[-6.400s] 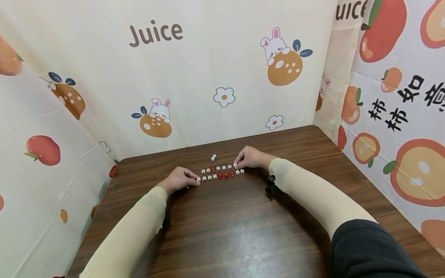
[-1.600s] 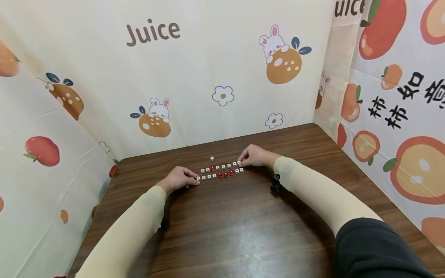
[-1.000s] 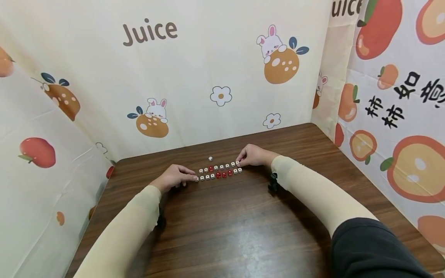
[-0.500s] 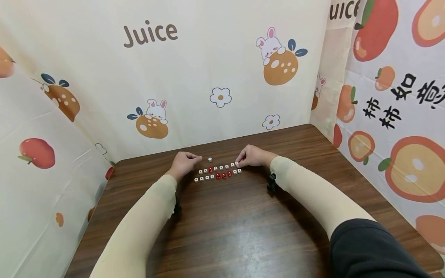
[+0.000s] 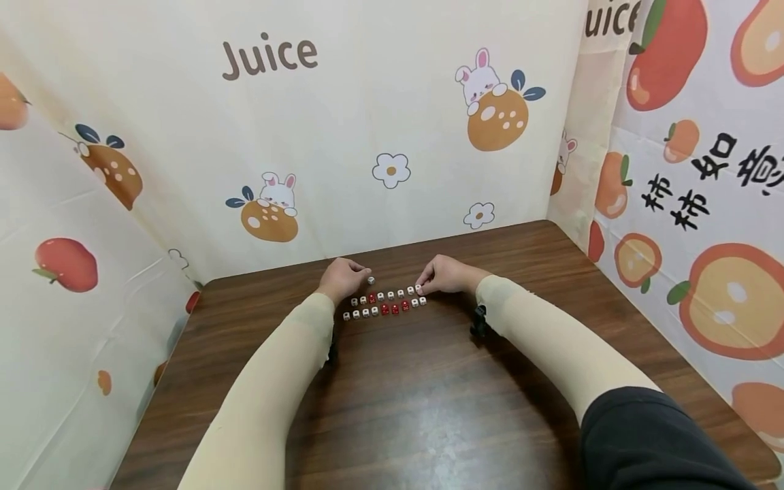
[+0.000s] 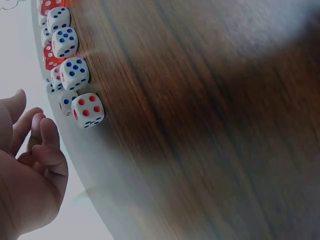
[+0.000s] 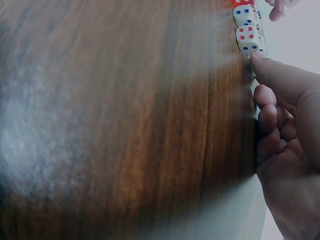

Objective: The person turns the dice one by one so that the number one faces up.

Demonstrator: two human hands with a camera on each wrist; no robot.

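Note:
My left hand point(image 5: 344, 278) is at the back of the table, its fingertips right at a lone white die point(image 5: 371, 280) behind the two rows. In the left wrist view, thumb and bent fingers point(image 6: 48, 134) stand apart with no die seen between them. My right hand point(image 5: 446, 274) pinches the white die point(image 5: 419, 289) at the right end of the far row; in the right wrist view the thumb point(image 7: 280, 75) mostly hides it. The far row holds several white dice point(image 5: 390, 295) and one red die point(image 5: 371, 299). In the near row, red dice point(image 5: 395, 309) lie between white ones point(image 5: 365, 313).
The dice lie on a dark brown wooden table point(image 5: 392, 395) that reflects light near the front. Behind it hangs a printed cloth point(image 5: 343, 122) with rabbits, fruit and flowers. Another fruit-printed cloth point(image 5: 692, 184) closes off the right side.
My left hand has left the near row's left end and moved back and right to the lone die. Earlier, a second die lay beside that one; the far row has since grown at its right end.

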